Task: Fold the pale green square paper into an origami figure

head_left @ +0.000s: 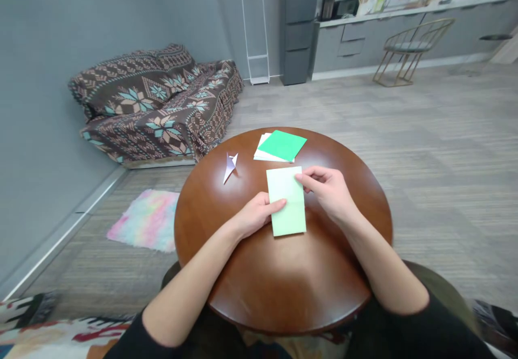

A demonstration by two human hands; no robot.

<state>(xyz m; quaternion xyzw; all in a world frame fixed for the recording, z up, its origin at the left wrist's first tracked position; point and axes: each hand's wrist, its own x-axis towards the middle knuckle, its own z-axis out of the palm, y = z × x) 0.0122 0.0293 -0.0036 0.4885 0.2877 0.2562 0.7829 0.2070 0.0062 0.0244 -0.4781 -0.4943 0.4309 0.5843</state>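
A pale green sheet of paper, folded into an upright rectangle with a crease across its middle, is held just above the round table. My left hand grips its left edge, thumb on the front face and fingers behind. At the upper right edge, my right hand pinches the paper between thumb and fingers. The fingertips behind the paper are hidden. Beyond my hands lies a small stack of paper with a bright green sheet over white sheets. A small folded purple-and-white paper piece rests to the left.
The round brown wooden table is in front of me. Past it stand a sofa under a patterned cover, a grey fridge, a kitchen counter and a gold-framed chair. A fluffy pastel rug lies on the floor at left.
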